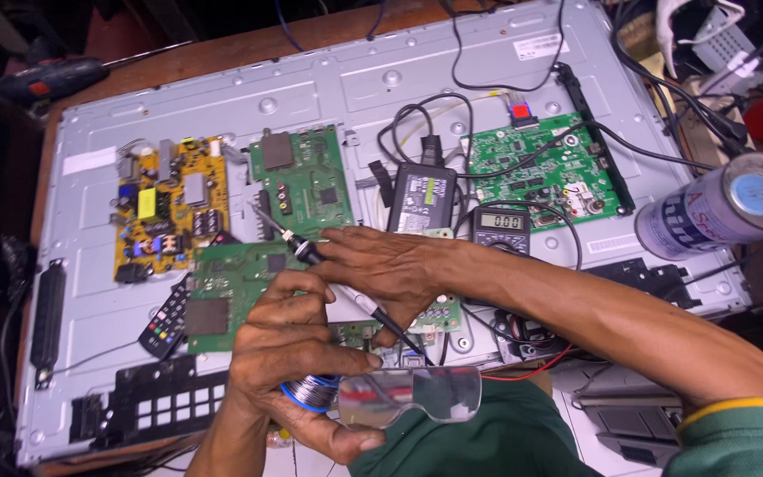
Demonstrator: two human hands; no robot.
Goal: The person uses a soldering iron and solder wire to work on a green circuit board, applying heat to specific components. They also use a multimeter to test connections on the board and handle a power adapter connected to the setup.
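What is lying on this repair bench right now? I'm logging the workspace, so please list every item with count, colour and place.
TV back panel: 1, grey, covers the bench.
Power board: 1, yellow, left on panel.
Circuit boards: 3, green; upper centre, upper right, centre-left.
Power adapter: 1, black, centre.
Multimeter: 1, dark, right of adapter.
Remote control: 1, black, left of the lower board.
Spray can: 1, white and blue, right edge.
Soldering iron: 1, black, in right hand.
Solder spool: 1, blue, in left hand.
Left hand: bottom centre.
Right hand: centre.
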